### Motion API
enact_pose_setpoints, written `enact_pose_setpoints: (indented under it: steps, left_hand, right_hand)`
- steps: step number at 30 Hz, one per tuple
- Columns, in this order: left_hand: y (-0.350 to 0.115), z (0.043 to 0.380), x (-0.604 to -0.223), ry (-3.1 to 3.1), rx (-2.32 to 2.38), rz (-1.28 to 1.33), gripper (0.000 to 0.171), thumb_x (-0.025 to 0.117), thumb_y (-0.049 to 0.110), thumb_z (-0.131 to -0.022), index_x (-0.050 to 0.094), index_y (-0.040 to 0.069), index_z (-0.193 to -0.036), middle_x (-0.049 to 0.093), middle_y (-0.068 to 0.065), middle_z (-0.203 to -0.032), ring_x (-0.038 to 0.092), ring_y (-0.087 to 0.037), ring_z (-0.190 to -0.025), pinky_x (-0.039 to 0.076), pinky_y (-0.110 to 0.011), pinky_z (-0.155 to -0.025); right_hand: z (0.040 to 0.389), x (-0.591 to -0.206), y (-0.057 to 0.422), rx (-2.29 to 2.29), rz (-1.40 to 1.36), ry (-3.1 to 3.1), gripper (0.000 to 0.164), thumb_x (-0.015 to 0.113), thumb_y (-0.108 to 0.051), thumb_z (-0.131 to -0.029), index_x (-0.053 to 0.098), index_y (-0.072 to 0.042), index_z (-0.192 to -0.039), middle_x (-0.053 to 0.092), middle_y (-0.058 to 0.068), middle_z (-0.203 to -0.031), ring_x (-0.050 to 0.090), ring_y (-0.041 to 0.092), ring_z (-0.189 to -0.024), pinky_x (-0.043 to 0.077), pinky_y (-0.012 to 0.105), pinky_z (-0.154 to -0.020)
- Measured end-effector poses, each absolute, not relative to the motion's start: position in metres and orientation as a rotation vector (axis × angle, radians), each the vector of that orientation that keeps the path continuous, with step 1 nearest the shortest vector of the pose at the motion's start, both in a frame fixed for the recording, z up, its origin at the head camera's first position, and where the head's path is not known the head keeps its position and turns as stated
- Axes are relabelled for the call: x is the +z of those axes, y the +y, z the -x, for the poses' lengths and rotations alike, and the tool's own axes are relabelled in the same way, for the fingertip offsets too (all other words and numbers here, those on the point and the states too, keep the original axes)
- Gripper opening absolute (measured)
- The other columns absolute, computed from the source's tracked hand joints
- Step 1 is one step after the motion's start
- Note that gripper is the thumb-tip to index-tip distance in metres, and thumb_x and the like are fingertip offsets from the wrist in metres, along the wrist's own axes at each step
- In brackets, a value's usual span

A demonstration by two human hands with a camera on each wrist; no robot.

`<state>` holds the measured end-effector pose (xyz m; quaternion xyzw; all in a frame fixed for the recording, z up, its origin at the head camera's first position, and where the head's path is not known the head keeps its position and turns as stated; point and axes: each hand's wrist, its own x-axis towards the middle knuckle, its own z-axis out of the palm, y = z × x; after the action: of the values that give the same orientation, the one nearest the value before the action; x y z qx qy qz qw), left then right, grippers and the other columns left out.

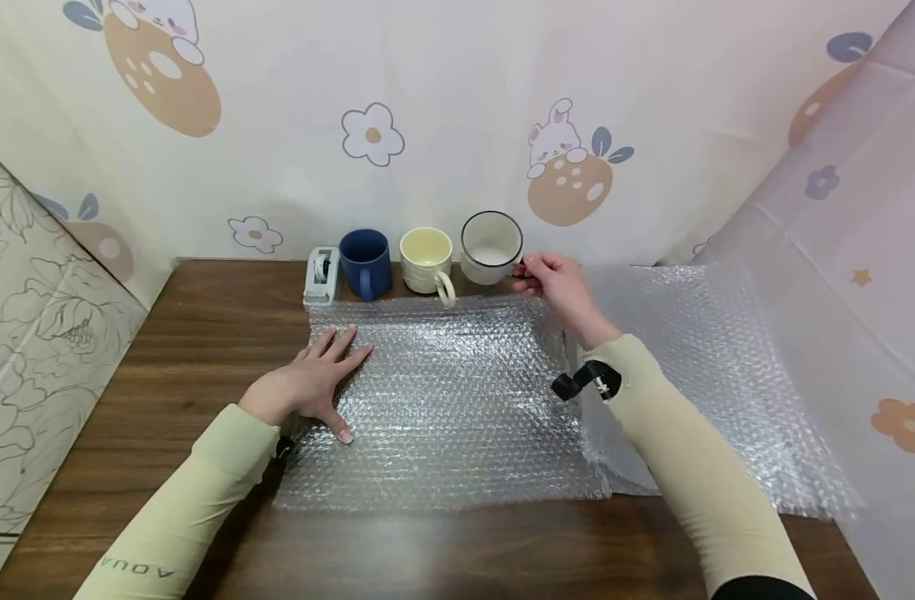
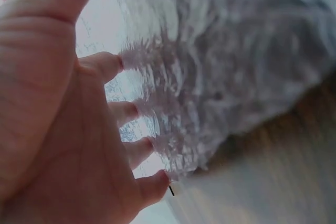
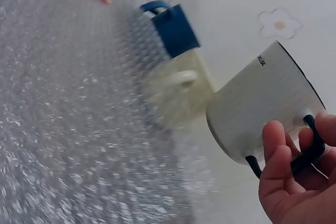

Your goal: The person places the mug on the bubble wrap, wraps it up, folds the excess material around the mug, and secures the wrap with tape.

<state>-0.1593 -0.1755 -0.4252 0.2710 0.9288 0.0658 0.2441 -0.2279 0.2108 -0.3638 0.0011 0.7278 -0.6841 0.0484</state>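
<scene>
pinching the black handle (image 3: 315, 148), the right hand (image 1: 557, 287) is holding the black-rimmed white mug (image 1: 487, 242) behind the left bubble-wrap sheet (image 1: 457, 400); the left hand (image 1: 307, 385) is resting, fingers spread, on that sheet's left side; a navy mug (image 1: 363, 254) is standing behind it.

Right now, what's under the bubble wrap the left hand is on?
Brown table shows left and in front of the bubble wrap, so probably more table underneath. That part is covered, so I can't tell for sure.

On the pale yellow fabric left sleeve (image 1: 202, 492) stands "AQUA"; the white cylindrical black-handled mug (image 3: 252, 103) bears small dark letters (image 3: 261, 60), not surely readable.
</scene>
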Motion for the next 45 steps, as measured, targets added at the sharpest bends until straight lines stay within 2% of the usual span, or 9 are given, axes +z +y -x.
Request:
enact_pose_setpoints:
  steps: [5, 9, 19, 28, 33, 38, 42, 45]
  left_hand:
    - [-0.175, 0.16, -0.423, 2.552, 0.138, -0.75, 0.14, 0.082, 0.073, -0.053, 0.014, 0.015, -0.161, -0.006, -0.021, -0.164, -0.005, -0.047, -0.147, 0.01, -0.067, -0.113]
    - [-0.176, 0.16, -0.422, 2.558, 0.133, -0.757, 0.14, 0.082, 0.073, -0.053, 0.015, 0.015, -0.161, -0.005, -0.021, -0.164, -0.004, -0.047, -0.147, 0.01, -0.067, -0.113]
    - [-0.177, 0.16, -0.42, 2.551, 0.156, -0.765, 0.139, 0.083, 0.071, -0.055, 0.014, 0.013, -0.161, -0.006, -0.022, -0.164, -0.005, -0.048, -0.147, 0.013, -0.067, -0.112]
    - [-0.177, 0.159, -0.423, 2.543, 0.152, -0.755, 0.14, 0.083, 0.071, -0.054, 0.014, 0.013, -0.161, -0.006, -0.023, -0.164, -0.005, -0.049, -0.147, 0.015, -0.067, -0.112]
    - [-0.177, 0.159, -0.424, 2.541, 0.162, -0.766, 0.139, 0.084, 0.07, -0.055, 0.014, 0.012, -0.16, -0.006, -0.023, -0.163, -0.005, -0.049, -0.147, 0.015, -0.066, -0.112]
    - [-0.175, 0.159, -0.423, 2.533, 0.181, -0.771, 0.138, 0.085, 0.068, -0.056, 0.014, 0.012, -0.16, -0.006, -0.023, -0.163, -0.006, -0.049, -0.147, 0.014, -0.066, -0.112]
    - [-0.174, 0.159, -0.422, 2.52, 0.204, -0.76, 0.139, 0.085, 0.068, -0.055, 0.013, 0.014, -0.161, -0.008, -0.021, -0.164, -0.009, -0.047, -0.147, 0.013, -0.066, -0.113]
    - [-0.174, 0.16, -0.423, 2.516, 0.251, -0.773, 0.138, 0.085, 0.068, -0.055, 0.013, 0.015, -0.161, -0.009, -0.02, -0.164, -0.011, -0.046, -0.147, 0.011, -0.066, -0.113]
  right_hand:
    - [0.21, -0.346, 0.219, -1.986, 0.082, 2.288, 0.026, 0.051, -0.022, -0.105, 0.064, 0.001, -0.105, 0.069, 0.005, -0.095, 0.066, 0.01, -0.074, 0.051, 0.021, -0.068]
    - [0.191, -0.342, 0.219, -1.88, 0.168, 2.328, 0.034, 0.053, -0.026, -0.105, 0.064, 0.006, -0.109, 0.069, 0.011, -0.099, 0.068, 0.013, -0.076, 0.054, 0.024, -0.069]
    - [0.157, -0.372, 0.199, -1.684, 0.247, 2.256, 0.03, 0.051, -0.015, -0.105, 0.062, 0.013, -0.107, 0.065, 0.03, -0.108, 0.069, 0.015, -0.075, 0.057, 0.041, -0.078]
    - [0.142, -0.393, 0.182, -1.564, 0.298, 2.222, 0.03, 0.053, -0.018, -0.104, 0.066, 0.009, -0.103, 0.069, 0.024, -0.104, 0.07, 0.021, -0.076, 0.057, 0.044, -0.077]
    - [0.138, -0.404, 0.181, -1.502, 0.319, 2.226, 0.027, 0.055, -0.02, -0.103, 0.068, 0.003, -0.102, 0.071, 0.02, -0.102, 0.07, 0.025, -0.076, 0.057, 0.038, -0.074]
    - [0.136, -0.411, 0.184, -1.486, 0.308, 2.221, 0.03, 0.053, -0.023, -0.104, 0.068, 0.002, -0.097, 0.071, 0.018, -0.098, 0.068, 0.022, -0.071, 0.054, 0.03, -0.067]
    - [0.135, -0.414, 0.188, -1.485, 0.316, 2.206, 0.034, 0.052, -0.026, -0.105, 0.065, 0.001, -0.09, 0.067, 0.02, -0.088, 0.063, 0.021, -0.066, 0.052, 0.031, -0.063]
    - [0.134, -0.414, 0.191, -1.432, 0.345, 2.262, 0.031, 0.057, -0.027, -0.102, 0.062, -0.003, -0.084, 0.062, 0.016, -0.075, 0.058, 0.019, -0.06, 0.051, 0.031, -0.059]
